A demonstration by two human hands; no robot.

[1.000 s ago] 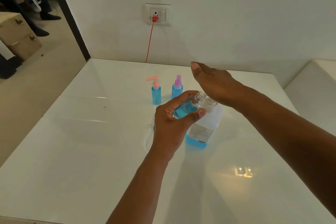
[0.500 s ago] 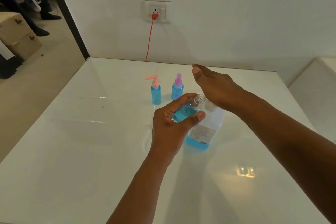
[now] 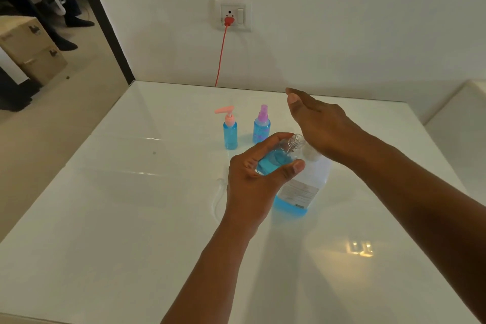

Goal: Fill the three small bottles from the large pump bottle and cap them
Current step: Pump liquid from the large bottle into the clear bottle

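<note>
My left hand (image 3: 253,179) grips a small clear bottle (image 3: 278,156), uncapped and tilted, partly filled with blue liquid, its neck pointing at the pump of the large bottle. The large pump bottle (image 3: 302,189) stands on the table with a little blue liquid at its bottom. My right hand (image 3: 320,123) lies flat with straight fingers on top of its pump head, which is hidden under the palm. Two small blue-filled bottles stand behind: one with a pink pump cap (image 3: 230,129) and one with a purple spray cap (image 3: 261,125).
The white glossy table (image 3: 131,218) meets the wall at the back. A red cable (image 3: 221,58) hangs from a wall socket (image 3: 232,14). A thin white tube or cap piece (image 3: 217,200) lies left of my left wrist. Boxes and a seated person are far left.
My right hand has dipped onto the pump and come up slightly again. The small bottle in my left hand has stayed at the nozzle.
</note>
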